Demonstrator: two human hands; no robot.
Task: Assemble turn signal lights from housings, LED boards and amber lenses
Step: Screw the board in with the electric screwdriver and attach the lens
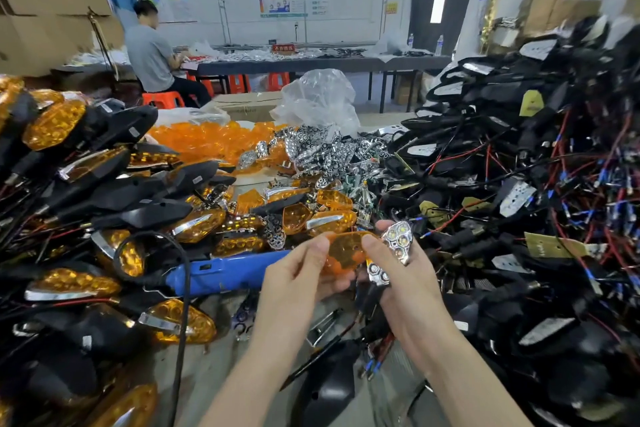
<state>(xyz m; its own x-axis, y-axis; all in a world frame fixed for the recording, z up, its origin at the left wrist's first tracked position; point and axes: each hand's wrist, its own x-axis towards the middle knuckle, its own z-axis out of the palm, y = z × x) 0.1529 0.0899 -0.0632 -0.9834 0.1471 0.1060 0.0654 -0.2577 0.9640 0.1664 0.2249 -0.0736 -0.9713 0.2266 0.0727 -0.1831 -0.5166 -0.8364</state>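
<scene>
At the lower centre of a crowded workbench (207, 367), the person's left hand (301, 270) is gripping a translucent amber plastic lens (346, 250), with the thumb on top and the fingers curled beneath. The right hand (401, 288), just beside it at three o'clock, is pinching a shiny chrome reflector insert with round light cups (398, 241), and its thumb is resting on the lens edge. A second chrome piece (377, 274) is showing lower in the same grip.

To seat the insert well, the cups should probably be lined up with the lens's moulded facets and eased in square, not forced.

At nine o'clock a blue plastic power screwdriver (225, 274) is lying flat, and beyond it finished amber-and-black lights (86, 180) are lying stacked. At twelve o'clock loose chrome inserts (322, 149) are sitting in a heap. At three o'clock black housings with red and blue wires (519, 166) are lying tangled.
</scene>
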